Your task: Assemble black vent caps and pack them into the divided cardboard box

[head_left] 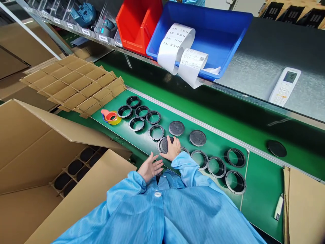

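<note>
Head view: right hand closed over a dark grey round plastic cap

The cap is found on the green work mat, near its front edge, on or just over a black plastic ring. Which of the two cannot be told, since the ring is almost wholly covered. The fingers of the right hand are curled over the cap's right rim, so it is gripped from above. The left hand is held just beside it, nearer the body, with fingers spread and nothing in it. Both wrists are covered by light blue coat sleeves.

The cap is judged to be light, stiff and smooth, perhaps a little slippery on its flat face. The rim is judged the surest place for it to be taken, between thumb and fingertips.

More black open rings are laid in loose rows on the mat, and two further grey caps are set just behind. An orange and yellow tape roll is placed to the left. An open brown cardboard box with dividers is seen at lower left, with dark round parts in some cells. A blue plastic tray holding a white label roll is kept on the shelf above.
</note>
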Demonstrator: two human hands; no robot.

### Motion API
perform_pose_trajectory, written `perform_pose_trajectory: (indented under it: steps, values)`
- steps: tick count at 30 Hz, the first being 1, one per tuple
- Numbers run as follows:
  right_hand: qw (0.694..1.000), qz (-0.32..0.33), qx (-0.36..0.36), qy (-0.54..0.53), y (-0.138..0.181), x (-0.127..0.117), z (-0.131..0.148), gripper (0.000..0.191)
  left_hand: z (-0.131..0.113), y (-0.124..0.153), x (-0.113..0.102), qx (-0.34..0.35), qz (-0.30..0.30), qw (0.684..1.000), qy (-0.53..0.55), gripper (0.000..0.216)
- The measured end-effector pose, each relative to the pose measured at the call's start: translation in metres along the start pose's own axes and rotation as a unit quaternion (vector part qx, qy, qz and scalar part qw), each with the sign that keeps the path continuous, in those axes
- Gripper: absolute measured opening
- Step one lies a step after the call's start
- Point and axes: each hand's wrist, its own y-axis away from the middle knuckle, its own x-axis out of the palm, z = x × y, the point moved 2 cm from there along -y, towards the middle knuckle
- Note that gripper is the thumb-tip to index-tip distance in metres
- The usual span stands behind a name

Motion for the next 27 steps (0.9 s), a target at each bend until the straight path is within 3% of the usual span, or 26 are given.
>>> perform_pose_trajectory:
  steps: [4, 8, 13, 20, 24, 27]
  values:
    - [0.998, 0.028, -0.016, 0.05, -0.017, 0.022, 0.011, 0.126, -0.007, 0.004, -0.024, 0.006, -0.01, 0.999, 0.036, 0.05]
    - [0.997, 0.052, -0.021, 0.062, -0.004, 0.042, 0.019, 0.126, -0.009, 0.005, -0.05, 0.011, -0.037, 0.996, 0.076, 0.041]
    - [0.988, 0.071, -0.111, 0.084, 0.014, 0.057, 0.028, 0.12, -0.011, 0.002, -0.073, 0.011, -0.058, 0.993, 0.097, 0.034]
    - [0.979, -0.003, -0.186, 0.088, 0.003, 0.049, 0.046, 0.086, -0.017, -0.008, -0.092, 0.01, -0.109, 0.992, 0.07, 0.025]
    - [0.972, 0.033, -0.215, 0.089, 0.0, 0.063, 0.045, 0.076, -0.012, -0.022, -0.096, 0.021, -0.157, 0.987, 0.006, 0.019]
    - [0.974, 0.041, -0.203, 0.088, 0.0, 0.068, 0.041, 0.072, -0.01, -0.04, -0.086, 0.063, -0.173, 0.98, -0.077, 0.021]
